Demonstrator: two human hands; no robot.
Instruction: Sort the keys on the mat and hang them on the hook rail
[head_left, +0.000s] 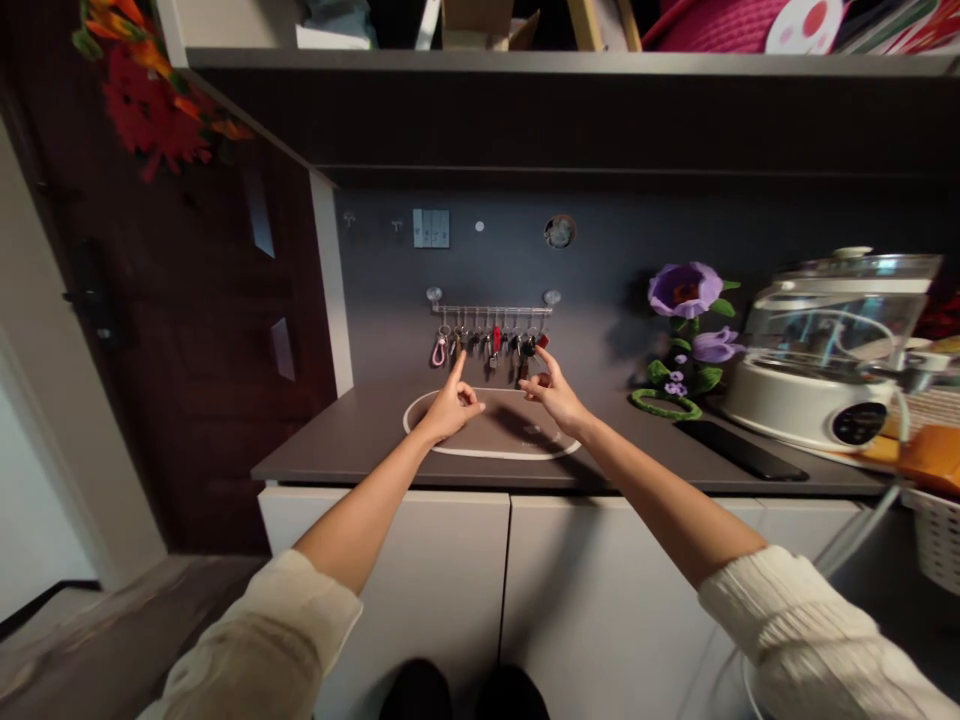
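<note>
Above the grey counter (pixel 337 440), a metal hook rail (pixel 491 310) is fixed to the dark wall on two suction cups. A row of keys (pixel 491 343) hangs from its hooks, with a pink loop keyring (pixel 439 351) at the left end and a red tag (pixel 496 338) near the middle.

Left hand (pixel 448 408): forefinger extended upward, tip just below the keys left of centre; remaining fingers curled in. It grips nothing.

Right hand (pixel 556 398): thumb and forefinger reach up to the keys at the right end of the rail. Whether they pinch a key or only touch it cannot be told at this size.

Both hands are held over an oval mat (pixel 495 448) with a white edge that lies flat on the counter below the rail.

Right of the mat:
- a knitted purple flower ornament (pixel 686 330) stands against the wall;
- a dark flat phone (pixel 742 451) lies on the counter;
- a white electric cooker (pixel 821 350) stands with a clear lid; its contents are not discernible;
- a white basket (pixel 937 535) sits at the far right edge, contents hidden.

A dark wooden door (pixel 187 330) stands left of the counter.
</note>
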